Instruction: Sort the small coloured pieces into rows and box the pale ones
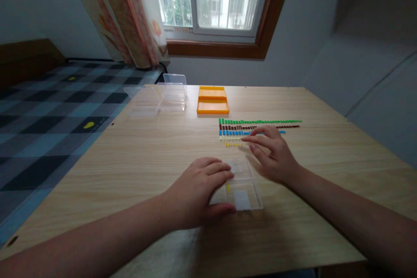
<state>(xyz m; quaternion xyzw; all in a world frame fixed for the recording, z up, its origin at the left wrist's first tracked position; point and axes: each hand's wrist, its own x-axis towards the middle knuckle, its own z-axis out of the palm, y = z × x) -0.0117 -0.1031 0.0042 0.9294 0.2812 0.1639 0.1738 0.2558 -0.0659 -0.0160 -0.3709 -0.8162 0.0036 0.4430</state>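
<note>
My left hand [203, 191] grips the left side of an opened clear plastic box [257, 197], fingers across its far half and thumb at the near edge. Inside the near half are a small yellow piece [228, 187] and a whitish rectangle [241, 200]. My right hand [273, 154] hovers at the row of tiny yellow pieces [233, 145] and the cream row [228, 138], thumb and index finger apart, with nothing visible between them. Beyond these run rows of blue [230, 133], dark brown [231, 127] and green pieces [234, 121]. My right hand hides part of the rows.
An orange two-part case [213, 98] lies opened at the back of the wooden table [156, 147]. To its left stand more clear boxes [174, 95] with raised lids. A bed with a checked cover [48, 126] borders the table's left side; a window is behind.
</note>
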